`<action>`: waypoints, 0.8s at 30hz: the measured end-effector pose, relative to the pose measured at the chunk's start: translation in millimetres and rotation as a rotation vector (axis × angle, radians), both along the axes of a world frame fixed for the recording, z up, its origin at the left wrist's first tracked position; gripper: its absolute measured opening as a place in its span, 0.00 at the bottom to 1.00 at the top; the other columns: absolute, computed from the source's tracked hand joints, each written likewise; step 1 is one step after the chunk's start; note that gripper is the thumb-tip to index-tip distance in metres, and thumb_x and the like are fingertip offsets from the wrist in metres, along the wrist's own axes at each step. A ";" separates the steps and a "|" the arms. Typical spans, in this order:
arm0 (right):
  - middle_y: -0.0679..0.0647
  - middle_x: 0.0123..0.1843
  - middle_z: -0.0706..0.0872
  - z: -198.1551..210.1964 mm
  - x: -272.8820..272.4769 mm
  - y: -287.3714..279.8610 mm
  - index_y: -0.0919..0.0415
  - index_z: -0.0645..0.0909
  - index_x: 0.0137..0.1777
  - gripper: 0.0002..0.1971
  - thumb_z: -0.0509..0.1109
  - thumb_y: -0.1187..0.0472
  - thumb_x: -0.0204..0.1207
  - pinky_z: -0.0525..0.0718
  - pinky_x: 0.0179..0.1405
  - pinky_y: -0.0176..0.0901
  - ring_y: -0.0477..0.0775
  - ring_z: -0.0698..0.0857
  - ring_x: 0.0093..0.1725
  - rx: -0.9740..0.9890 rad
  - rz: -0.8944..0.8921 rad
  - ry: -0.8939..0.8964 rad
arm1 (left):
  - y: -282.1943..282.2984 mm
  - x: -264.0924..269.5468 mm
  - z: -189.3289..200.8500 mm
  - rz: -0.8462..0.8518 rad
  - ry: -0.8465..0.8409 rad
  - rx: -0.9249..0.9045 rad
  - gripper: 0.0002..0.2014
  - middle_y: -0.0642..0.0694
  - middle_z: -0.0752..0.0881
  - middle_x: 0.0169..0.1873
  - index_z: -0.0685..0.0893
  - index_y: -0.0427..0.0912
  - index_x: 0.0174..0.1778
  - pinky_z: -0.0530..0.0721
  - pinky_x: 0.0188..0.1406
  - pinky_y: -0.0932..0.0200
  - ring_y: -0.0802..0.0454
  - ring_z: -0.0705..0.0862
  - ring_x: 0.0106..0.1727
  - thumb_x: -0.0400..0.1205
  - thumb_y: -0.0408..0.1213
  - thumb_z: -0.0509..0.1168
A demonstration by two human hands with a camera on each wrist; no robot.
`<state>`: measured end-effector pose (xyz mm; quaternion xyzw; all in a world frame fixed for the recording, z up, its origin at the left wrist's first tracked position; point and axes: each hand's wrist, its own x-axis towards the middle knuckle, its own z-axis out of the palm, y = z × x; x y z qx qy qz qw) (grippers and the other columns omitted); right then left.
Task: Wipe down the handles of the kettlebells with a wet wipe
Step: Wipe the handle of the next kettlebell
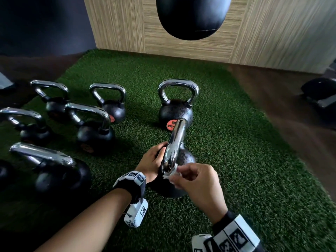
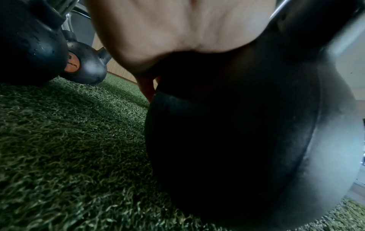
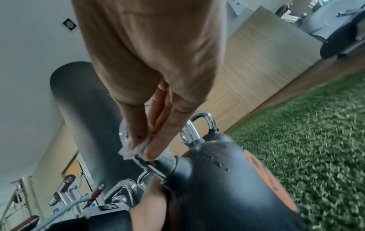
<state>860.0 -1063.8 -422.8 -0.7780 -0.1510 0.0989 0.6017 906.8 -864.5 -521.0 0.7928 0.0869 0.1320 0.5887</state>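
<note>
A black kettlebell [image 1: 188, 157] stands on the green turf in the middle of the head view, its chrome handle [image 1: 176, 140] end-on to me. My left hand [image 1: 154, 160] cups its left side just below the handle. The left wrist view shows that palm [image 2: 177, 31] pressed on the dark ball [image 2: 227, 140]. My right hand [image 1: 197, 179] pinches a crumpled white wet wipe [image 1: 171, 174] against the near foot of the handle. In the right wrist view the fingertips [image 3: 152, 150] press the wipe [image 3: 136, 148] onto the chrome just above the ball [image 3: 217, 179].
Another kettlebell [image 1: 175, 113] stands just behind the held one. Several more [image 1: 94, 135] sit in a cluster to the left on the turf [image 1: 245, 160]. A black punching bag [image 1: 192, 15] hangs ahead before a wood-panel wall [image 1: 272, 33]. Dark equipment [image 1: 320, 93] sits at far right.
</note>
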 end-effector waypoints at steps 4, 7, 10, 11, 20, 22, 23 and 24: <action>0.40 0.35 0.88 -15.4 -2.2 6.3 0.55 0.91 0.42 0.04 0.80 0.65 0.74 0.81 0.31 0.22 0.32 0.88 0.35 -0.101 -0.012 -0.143 | 0.6 -1.2 0.7 -0.008 0.000 0.065 0.22 0.34 0.88 0.62 0.85 0.44 0.70 0.80 0.70 0.31 0.33 0.84 0.67 0.81 0.42 0.61; 0.34 0.37 0.85 -25.4 2.6 4.7 0.55 0.92 0.47 0.04 0.79 0.64 0.76 0.80 0.33 0.20 0.29 0.86 0.41 -0.262 -0.011 -0.359 | 1.3 -2.3 3.0 -0.026 -0.007 0.099 0.22 0.36 0.88 0.62 0.84 0.44 0.70 0.81 0.70 0.35 0.36 0.85 0.66 0.83 0.45 0.59; 0.34 0.44 0.82 -23.4 16.7 5.1 0.49 0.86 0.42 0.10 0.74 0.65 0.79 0.81 0.36 0.20 0.28 0.84 0.46 -0.296 0.095 -0.369 | 1.7 -2.6 3.4 -0.020 -0.006 0.121 0.23 0.39 0.89 0.63 0.84 0.45 0.72 0.81 0.71 0.37 0.40 0.85 0.66 0.83 0.47 0.58; 0.36 0.46 0.81 -19.4 23.5 5.9 0.44 0.81 0.39 0.15 0.73 0.66 0.80 0.82 0.38 0.21 0.32 0.84 0.46 -0.333 0.153 -0.352 | 1.7 -2.9 3.8 -0.019 0.006 0.113 0.23 0.40 0.89 0.63 0.84 0.46 0.72 0.81 0.71 0.36 0.40 0.85 0.66 0.82 0.47 0.58; 0.61 0.59 0.83 15.7 62.2 11.2 0.71 0.87 0.47 0.04 0.71 0.74 0.80 0.86 0.52 0.32 0.53 0.84 0.54 -0.351 0.492 -0.120 | 3.0 -0.8 1.3 -0.025 -0.012 0.086 0.23 0.39 0.89 0.62 0.85 0.44 0.70 0.80 0.71 0.34 0.39 0.85 0.66 0.83 0.48 0.59; 0.57 0.58 0.85 16.2 66.7 12.9 0.67 0.88 0.52 0.07 0.69 0.75 0.80 0.84 0.52 0.30 0.49 0.84 0.54 -0.387 0.530 -0.126 | 3.5 0.0 0.5 -0.035 -0.017 0.109 0.23 0.41 0.88 0.63 0.84 0.46 0.71 0.79 0.72 0.36 0.42 0.85 0.67 0.83 0.49 0.58; 0.52 0.56 0.88 17.2 68.0 14.3 0.62 0.88 0.53 0.11 0.69 0.75 0.80 0.85 0.52 0.32 0.47 0.86 0.53 -0.428 0.542 -0.156 | 3.5 0.0 0.3 -0.041 -0.019 0.110 0.23 0.41 0.88 0.63 0.85 0.46 0.71 0.79 0.72 0.36 0.42 0.85 0.67 0.84 0.49 0.58; 0.49 0.53 0.89 17.3 68.2 16.3 0.57 0.88 0.54 0.14 0.68 0.75 0.79 0.86 0.51 0.34 0.45 0.87 0.52 -0.443 0.545 -0.174 | 3.2 0.1 0.1 -0.047 -0.021 0.102 0.22 0.40 0.88 0.63 0.85 0.45 0.70 0.79 0.72 0.35 0.41 0.85 0.67 0.84 0.49 0.58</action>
